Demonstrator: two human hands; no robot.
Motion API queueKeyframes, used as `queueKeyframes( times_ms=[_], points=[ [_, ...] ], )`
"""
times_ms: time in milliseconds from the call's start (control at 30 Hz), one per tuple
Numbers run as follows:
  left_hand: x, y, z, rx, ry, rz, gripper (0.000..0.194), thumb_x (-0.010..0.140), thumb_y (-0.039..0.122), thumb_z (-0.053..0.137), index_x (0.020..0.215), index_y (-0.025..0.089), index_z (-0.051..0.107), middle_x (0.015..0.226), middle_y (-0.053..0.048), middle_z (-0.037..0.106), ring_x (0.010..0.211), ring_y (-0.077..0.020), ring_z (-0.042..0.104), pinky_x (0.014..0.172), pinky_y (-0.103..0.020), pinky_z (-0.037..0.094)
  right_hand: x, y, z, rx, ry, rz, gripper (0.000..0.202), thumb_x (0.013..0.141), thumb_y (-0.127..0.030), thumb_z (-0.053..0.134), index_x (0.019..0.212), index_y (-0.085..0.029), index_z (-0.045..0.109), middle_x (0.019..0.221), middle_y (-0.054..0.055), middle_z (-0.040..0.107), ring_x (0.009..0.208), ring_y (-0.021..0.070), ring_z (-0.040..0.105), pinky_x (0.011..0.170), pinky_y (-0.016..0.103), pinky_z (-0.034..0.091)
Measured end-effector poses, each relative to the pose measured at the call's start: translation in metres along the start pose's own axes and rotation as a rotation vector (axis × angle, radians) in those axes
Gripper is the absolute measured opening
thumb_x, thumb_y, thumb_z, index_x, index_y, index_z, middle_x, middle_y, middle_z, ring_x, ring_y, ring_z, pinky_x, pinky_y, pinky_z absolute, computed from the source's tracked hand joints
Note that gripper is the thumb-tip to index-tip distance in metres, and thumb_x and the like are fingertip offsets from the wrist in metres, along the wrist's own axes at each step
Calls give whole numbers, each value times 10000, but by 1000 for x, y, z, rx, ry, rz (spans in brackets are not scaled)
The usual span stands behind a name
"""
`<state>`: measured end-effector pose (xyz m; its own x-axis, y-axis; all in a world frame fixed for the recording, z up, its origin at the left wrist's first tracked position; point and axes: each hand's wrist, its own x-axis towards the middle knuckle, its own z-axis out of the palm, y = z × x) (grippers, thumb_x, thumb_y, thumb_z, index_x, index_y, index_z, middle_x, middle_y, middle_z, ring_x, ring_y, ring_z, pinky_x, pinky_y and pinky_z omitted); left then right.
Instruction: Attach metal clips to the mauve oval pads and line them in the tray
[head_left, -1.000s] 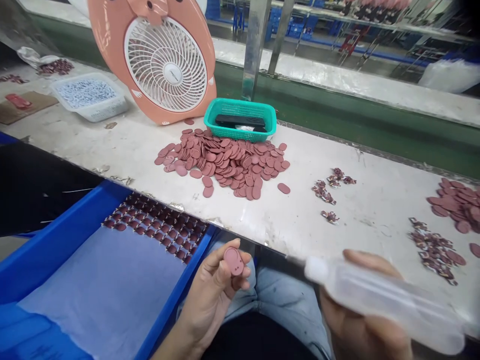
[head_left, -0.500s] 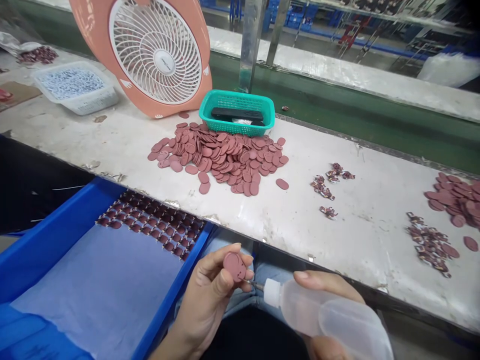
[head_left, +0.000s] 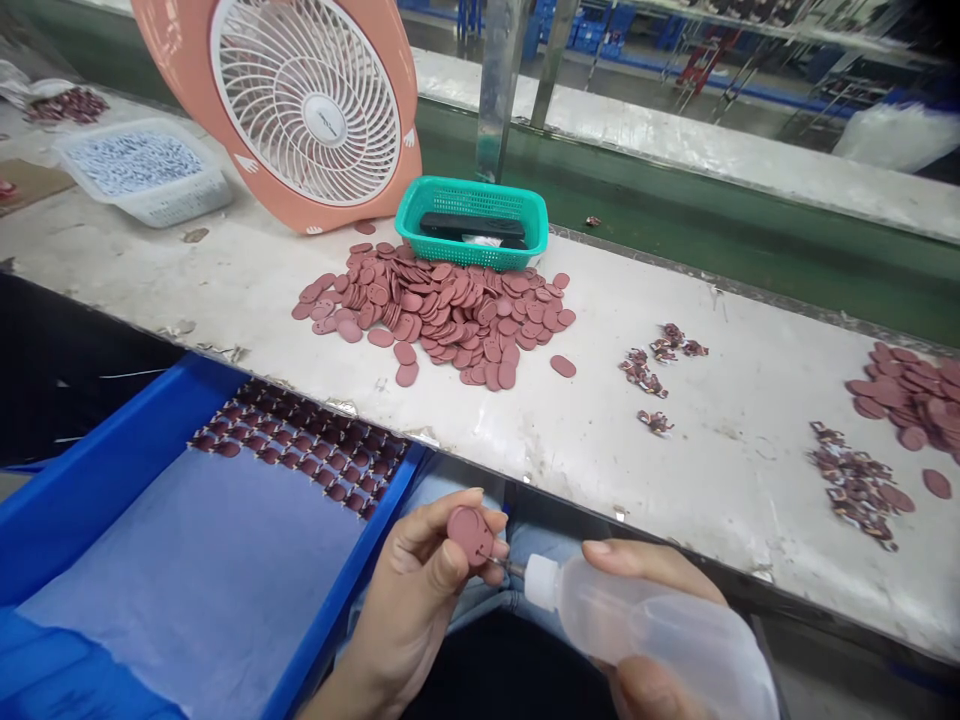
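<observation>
Bottom center of the frame, the left hand (head_left: pixel 409 600) has a reddish oval piece (head_left: pixel 466 532) pinched between thumb and fingers. The right hand (head_left: pixel 660 562) is curled around a translucent squeeze bottle (head_left: pixel 667 635), lower right, thin tip right at the piece's edge, can't really tell if it's touching. Upper middle, there's a pile of similar pieces (head_left: pixel 450 315) on the tabletop (head_left: pixel 585 440), by a green basket (head_left: pixel 469 254).

fan (head_left: pixel 325 120) cropped above, bottle (head_left: pixel 690 640) cropped below
</observation>
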<state>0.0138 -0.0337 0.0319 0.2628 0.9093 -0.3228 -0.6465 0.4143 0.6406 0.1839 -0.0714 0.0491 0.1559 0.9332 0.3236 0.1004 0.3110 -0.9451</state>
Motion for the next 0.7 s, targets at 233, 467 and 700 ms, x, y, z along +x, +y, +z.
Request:
queueKeyframes(
  times_ms=[233, 467, 700],
  points=[
    [-1, 0, -3, 19, -9, -2, 275, 746, 397, 842, 1003, 305, 816, 920, -14, 822, 761, -126, 732, 651, -165, 577, -2, -4, 0, -45, 22, 16, 360, 950, -558, 545, 1227, -335, 601, 514, -36, 472, 359, 152, 354, 356, 295, 255],
    [-3, 3, 10, 36, 124, -3, 309, 647, 433, 900, 912, 290, 832, 833, -13, 817, 684, -119, 707, 606, -163, 561, 1, 0, 2, -7, 43, 9, 360, 928, -539, 607, 1198, -305, 641, 644, -18, 602, 407, 132, 447, 360, 279, 324],
    [-3, 2, 9, 37, 155, -14, 338, 616, 434, 916, 907, 285, 833, 815, -30, 815, 661, -135, 716, 596, -187, 568, -7, 4, -1, -35, 104, 54, 378, 899, -598, 613, 1161, -328, 650, 694, -4, 635, 427, 140, 491, 376, 304, 317]
  ],
)
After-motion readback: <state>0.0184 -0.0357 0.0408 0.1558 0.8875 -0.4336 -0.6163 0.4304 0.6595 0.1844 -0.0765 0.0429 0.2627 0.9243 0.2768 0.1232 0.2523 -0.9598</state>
